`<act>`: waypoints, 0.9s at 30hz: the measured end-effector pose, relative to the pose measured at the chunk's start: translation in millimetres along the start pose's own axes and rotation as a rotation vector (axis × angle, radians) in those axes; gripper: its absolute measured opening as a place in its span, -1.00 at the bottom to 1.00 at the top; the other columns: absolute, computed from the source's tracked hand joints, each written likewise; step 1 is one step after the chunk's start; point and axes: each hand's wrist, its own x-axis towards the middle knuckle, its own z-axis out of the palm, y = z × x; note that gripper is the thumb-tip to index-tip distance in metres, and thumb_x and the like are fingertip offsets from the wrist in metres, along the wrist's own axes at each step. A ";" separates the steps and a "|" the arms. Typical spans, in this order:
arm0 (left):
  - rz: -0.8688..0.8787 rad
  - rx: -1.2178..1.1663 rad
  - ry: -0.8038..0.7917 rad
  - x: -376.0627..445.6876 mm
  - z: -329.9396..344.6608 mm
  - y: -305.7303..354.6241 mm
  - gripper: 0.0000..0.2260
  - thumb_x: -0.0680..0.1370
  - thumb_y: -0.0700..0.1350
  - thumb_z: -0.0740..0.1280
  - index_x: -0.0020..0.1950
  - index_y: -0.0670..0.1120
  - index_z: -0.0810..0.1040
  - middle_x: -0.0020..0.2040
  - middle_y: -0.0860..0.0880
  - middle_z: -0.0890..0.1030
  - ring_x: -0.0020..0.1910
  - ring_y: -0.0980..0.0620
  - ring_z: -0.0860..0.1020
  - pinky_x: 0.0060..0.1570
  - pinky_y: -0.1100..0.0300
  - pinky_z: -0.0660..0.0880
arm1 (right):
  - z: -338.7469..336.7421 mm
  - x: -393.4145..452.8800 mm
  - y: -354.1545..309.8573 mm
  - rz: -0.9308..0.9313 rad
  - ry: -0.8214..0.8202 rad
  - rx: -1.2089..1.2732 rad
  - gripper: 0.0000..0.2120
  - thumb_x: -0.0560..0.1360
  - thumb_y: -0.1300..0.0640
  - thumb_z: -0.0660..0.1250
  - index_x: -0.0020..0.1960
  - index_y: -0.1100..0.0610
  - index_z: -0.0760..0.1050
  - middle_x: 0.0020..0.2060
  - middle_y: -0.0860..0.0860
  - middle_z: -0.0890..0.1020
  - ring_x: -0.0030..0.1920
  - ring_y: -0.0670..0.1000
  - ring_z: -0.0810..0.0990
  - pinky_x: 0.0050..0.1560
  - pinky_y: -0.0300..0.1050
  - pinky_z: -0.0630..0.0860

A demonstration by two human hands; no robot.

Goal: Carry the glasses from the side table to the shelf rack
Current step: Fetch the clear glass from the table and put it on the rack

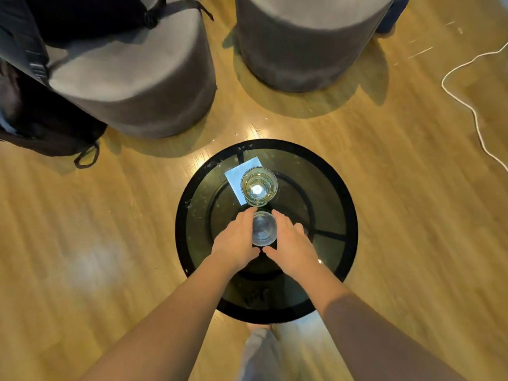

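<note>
A round black glass side table (pixel 349 215) stands directly below me. Two clear glasses stand upright on it, one behind the other. The near glass (pixel 264 229) sits between my hands: my left hand (pixel 236 240) cups its left side and my right hand (pixel 291 243) cups its right side, fingers curled around it. The far glass (pixel 259 186) has a yellowish tint and stands free just beyond my fingertips, partly over a pale blue card (pixel 242 176). The shelf rack is out of view.
Two grey round ottomans stand beyond the table, one at upper left (pixel 132 86) and one at upper middle (pixel 308 42). A black bag (pixel 41 119) leans on the left ottoman. A white cable (pixel 467 103) trails over the wooden floor at right.
</note>
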 end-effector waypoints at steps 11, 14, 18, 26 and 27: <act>0.005 -0.036 0.025 -9.0 -7.9 6.1 -0.21 0.41 0.02 0.60 0.48 0.12 0.20 0.32 0.06 0.55 0.21 -0.02 0.61 0.16 0.02 0.61 | 1.8 -9.4 -3.3 0.005 0.036 0.105 -0.20 0.48 -0.08 0.54 0.57 -0.10 0.16 0.46 -0.07 0.44 0.39 0.07 0.44 0.30 0.04 0.51; 0.053 -0.096 0.024 -26.2 -23.6 12.0 -0.26 0.40 0.03 0.61 0.43 0.10 0.25 0.25 0.08 0.59 0.16 0.02 0.62 0.14 0.03 0.63 | -12.8 -26.4 -1.0 -0.023 0.035 0.244 -0.24 0.47 -0.06 0.55 0.50 -0.20 0.17 0.43 -0.14 0.43 0.37 -0.02 0.39 0.26 0.04 0.50; 0.181 -0.316 0.005 -58.7 -52.8 29.0 -0.35 0.40 0.04 0.61 0.37 0.14 0.35 0.27 0.16 0.57 0.23 0.13 0.56 0.25 0.06 0.56 | -50.5 -62.2 -2.3 -0.062 0.028 0.447 -0.27 0.44 -0.08 0.57 0.46 -0.22 0.23 0.41 -0.19 0.44 0.37 -0.09 0.37 0.40 0.12 0.47; 0.383 -0.687 0.081 -156.4 -125.0 94.4 -0.32 0.38 0.21 0.57 0.42 0.10 0.40 0.35 0.17 0.55 0.37 0.13 0.51 0.38 -0.11 0.48 | -157.9 -175.9 -23.0 -0.200 0.237 0.736 -0.14 0.15 -0.48 0.49 0.40 -0.29 0.38 0.23 -0.31 0.50 0.08 -0.17 0.57 -0.09 -0.33 0.53; 0.416 -0.729 0.101 -171.4 -132.9 106.7 -0.36 0.39 0.18 0.56 0.40 0.09 0.43 0.32 0.15 0.57 0.35 0.10 0.53 0.35 -0.13 0.50 | -170.8 -192.7 -25.8 -0.222 0.266 0.785 -0.20 0.17 -0.45 0.50 0.36 -0.30 0.41 0.20 -0.26 0.55 0.08 -0.13 0.60 -0.04 -0.27 0.57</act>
